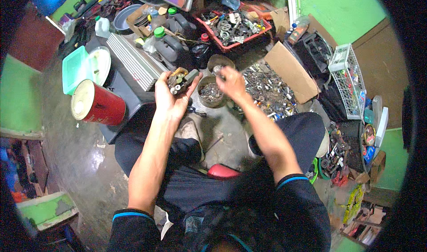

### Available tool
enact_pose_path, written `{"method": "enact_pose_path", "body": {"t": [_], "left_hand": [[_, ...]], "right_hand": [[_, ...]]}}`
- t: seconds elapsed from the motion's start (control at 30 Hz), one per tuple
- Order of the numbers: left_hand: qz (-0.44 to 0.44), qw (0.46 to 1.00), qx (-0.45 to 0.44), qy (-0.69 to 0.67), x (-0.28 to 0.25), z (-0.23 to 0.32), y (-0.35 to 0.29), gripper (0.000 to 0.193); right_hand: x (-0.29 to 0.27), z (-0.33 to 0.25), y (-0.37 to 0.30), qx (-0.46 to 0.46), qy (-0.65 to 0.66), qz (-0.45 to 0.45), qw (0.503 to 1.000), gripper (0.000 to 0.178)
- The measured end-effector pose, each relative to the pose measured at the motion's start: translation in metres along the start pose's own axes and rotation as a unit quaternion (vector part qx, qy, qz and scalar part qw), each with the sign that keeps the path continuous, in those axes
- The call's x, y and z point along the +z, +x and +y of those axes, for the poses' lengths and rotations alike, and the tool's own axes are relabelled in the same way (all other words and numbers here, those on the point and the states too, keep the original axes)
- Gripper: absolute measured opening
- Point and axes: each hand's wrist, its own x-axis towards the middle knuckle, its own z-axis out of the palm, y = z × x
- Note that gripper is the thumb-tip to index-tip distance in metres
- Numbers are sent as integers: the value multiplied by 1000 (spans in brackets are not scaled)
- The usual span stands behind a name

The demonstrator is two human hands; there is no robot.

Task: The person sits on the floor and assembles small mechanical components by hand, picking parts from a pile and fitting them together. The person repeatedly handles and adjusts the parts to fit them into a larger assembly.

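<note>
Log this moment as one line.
left hand: holding mixed parts | right hand: near round containers, grip blurred | nearby: red crate, red can

Head view: left hand [168, 95] loaded, right hand [233, 86] at two round tins [211, 104].
The left palm faces up, supporting a cluster of metal parts [180, 82]. The right fingers are curled and blurred; contents indeterminate. Loose hardware [272, 88] lies rightward, beside a cardboard panel [293, 72]. A red crate [255, 37] of parts stands beyond; a red can [106, 106] sits at left.
</note>
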Motion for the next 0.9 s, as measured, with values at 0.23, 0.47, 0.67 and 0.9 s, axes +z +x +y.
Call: {"method": "enact_pose_path", "body": {"t": [0.23, 0.47, 0.67, 0.9], "left_hand": [[-59, 997, -50, 12, 9, -23, 15, 33], [-98, 989, 9, 110, 7, -25, 0, 34], [-130, 989, -7, 74, 0, -24, -7, 36], [-107, 990, -3, 96, -8, -30, -1, 29]], "right_hand": [[-141, -74, 102, -84, 153, 77, 982, 13], [-156, -121, 57, -176, 246, 56, 952, 19], [-148, -125, 58, -216, 195, 45, 956, 27], [-135, -120, 60, -215, 212, 0, 953, 31]]}}
